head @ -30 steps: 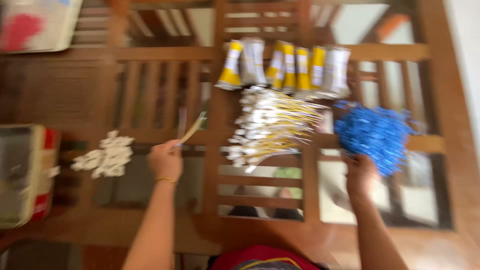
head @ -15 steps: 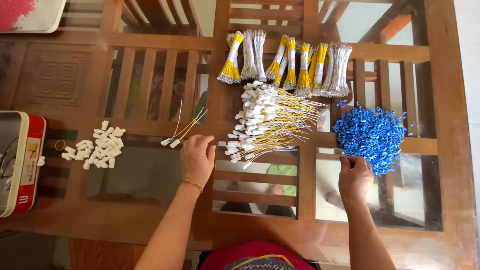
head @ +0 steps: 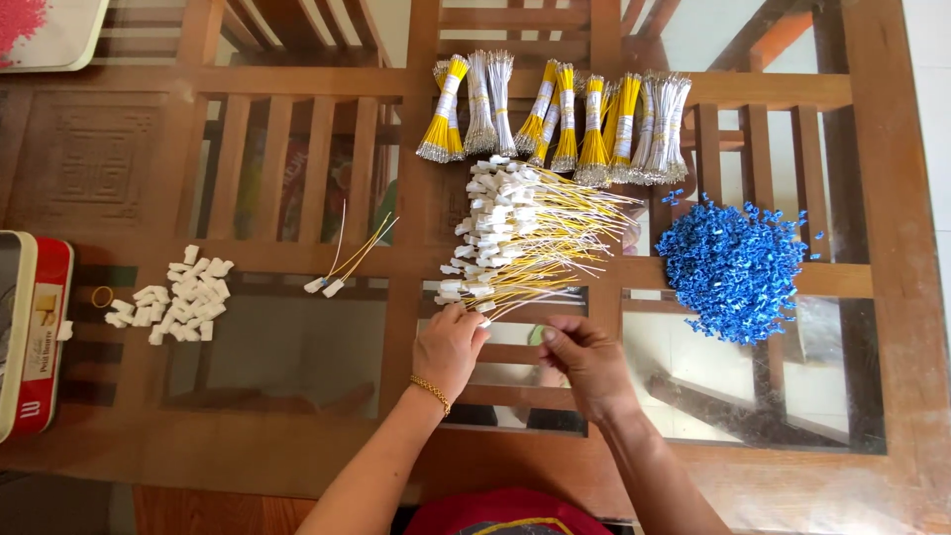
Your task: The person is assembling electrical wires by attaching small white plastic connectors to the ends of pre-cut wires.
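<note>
Head view: both hands palm-down beside wire pile.

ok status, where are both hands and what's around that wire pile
Left hand fingers on near edge of white-tipped yellow wire pile. Right hand beside it, apparently empty. Blue plastic connector heap to the right.

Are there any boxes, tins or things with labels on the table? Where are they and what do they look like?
Tin: left edge of the glass table, long rectangle, red side, cream printed lid with a small picture.
Tray: top left corner, pale with rounded corner, red bits inside, partly cut off.
Wire bundles: top middle, a row of yellow and white bunches with paper bands round them.
</note>
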